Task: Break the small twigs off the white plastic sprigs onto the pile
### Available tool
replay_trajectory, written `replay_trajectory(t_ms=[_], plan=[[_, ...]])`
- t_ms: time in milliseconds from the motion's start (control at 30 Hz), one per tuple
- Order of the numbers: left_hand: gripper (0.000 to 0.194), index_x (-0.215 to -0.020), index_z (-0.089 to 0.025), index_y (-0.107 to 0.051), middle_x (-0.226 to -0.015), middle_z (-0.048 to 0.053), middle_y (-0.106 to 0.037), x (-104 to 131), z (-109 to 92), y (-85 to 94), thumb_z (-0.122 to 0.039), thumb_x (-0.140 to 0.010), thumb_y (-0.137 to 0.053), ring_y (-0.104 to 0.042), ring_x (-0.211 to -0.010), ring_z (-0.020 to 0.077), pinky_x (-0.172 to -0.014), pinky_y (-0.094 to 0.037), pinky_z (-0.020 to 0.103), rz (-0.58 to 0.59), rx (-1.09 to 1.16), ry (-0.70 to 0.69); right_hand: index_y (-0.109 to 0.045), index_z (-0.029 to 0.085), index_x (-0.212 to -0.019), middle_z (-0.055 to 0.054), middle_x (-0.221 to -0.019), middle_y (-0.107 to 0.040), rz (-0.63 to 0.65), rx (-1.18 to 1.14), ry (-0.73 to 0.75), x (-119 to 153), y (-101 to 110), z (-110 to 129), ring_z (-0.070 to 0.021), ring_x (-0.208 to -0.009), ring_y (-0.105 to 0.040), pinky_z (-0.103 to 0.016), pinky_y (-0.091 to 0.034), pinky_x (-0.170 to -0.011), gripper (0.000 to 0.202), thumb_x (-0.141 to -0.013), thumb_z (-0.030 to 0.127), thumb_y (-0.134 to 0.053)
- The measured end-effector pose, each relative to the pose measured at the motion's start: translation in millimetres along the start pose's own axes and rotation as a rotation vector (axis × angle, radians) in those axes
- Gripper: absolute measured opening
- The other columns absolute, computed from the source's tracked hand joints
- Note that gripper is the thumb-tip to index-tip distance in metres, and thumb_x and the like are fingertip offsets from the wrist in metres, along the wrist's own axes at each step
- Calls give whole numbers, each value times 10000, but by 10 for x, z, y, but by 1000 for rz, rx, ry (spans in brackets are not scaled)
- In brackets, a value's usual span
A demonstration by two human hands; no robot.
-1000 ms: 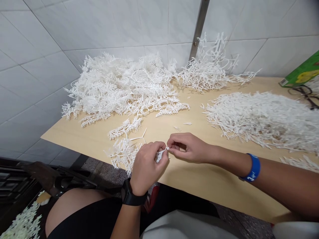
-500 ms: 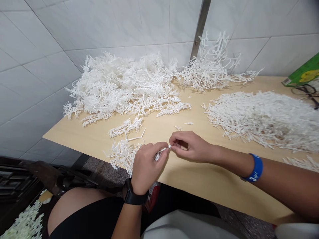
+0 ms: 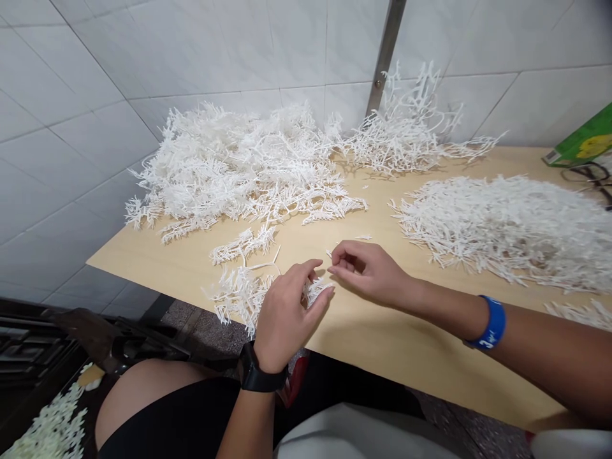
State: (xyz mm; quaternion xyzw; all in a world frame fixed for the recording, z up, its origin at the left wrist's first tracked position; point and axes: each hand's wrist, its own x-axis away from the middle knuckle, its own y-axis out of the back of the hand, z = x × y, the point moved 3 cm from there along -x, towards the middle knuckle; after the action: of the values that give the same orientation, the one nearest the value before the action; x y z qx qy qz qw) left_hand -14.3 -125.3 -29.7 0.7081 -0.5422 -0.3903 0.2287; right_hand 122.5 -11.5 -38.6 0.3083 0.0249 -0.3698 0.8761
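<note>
My left hand (image 3: 291, 309) is near the table's front edge, thumb and index finger spread apart, with white sprigs (image 3: 316, 290) in its palm. How firmly the other fingers hold them is hidden. To its right, my right hand (image 3: 370, 271) has its thumb and index finger pinched together, with a small white piece (image 3: 329, 254) at the fingertips. A gap separates the two hands. White branched pieces (image 3: 241, 296) lie just left of my left hand, joined by a bare stem (image 3: 261, 264).
A large heap of white branches (image 3: 234, 159) covers the back left, with barer stems (image 3: 406, 137) beside it. Another white pile (image 3: 516, 223) is at right. A green box (image 3: 581, 140) and glasses (image 3: 586, 172) lie beyond, by the tiled wall (image 3: 191, 44).
The fingertips of both hands, which met around a small white piece, have come apart. My left thumb and index finger have opened, and my right hand has moved slightly up.
</note>
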Motion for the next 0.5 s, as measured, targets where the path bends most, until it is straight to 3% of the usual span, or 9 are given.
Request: replay_trajectory(t_ms=[133, 333, 500], plan=[[349, -1252, -224, -496, -1079, 59, -631, -4, 0, -1, -261, -914, -575, -604, -973, 186, -846, -479, 308, 6, 40, -24, -639, 176, -964, -25, -791, -628, 154, -24, 172, 19, -40, 47, -114, -659, -539, -230, -426, -603, 104, -884, 219, -589], [322, -1219, -224, -498, -1156, 67, -605, -1, 12, -7, -278, -916, -590, -594, -949, 171, -844, -478, 301, -6, 73, -17, -650, 163, -939, -44, -811, -635, 211, 1, 228, 5, -55, 49, -126, -693, -561, -245, -437, -640, 95, -896, 199, -574], [96, -966, -203, -535, -958, 43, -614, 2, 33, 4, -272, -921, -586, -591, -891, 170, -779, -462, 279, -57, 102, 14, -617, 167, -897, -48, -843, -595, 202, 6, 256, 0, -55, 50, -131, -709, -523, -248, -420, -628, 60, -900, 193, -562]])
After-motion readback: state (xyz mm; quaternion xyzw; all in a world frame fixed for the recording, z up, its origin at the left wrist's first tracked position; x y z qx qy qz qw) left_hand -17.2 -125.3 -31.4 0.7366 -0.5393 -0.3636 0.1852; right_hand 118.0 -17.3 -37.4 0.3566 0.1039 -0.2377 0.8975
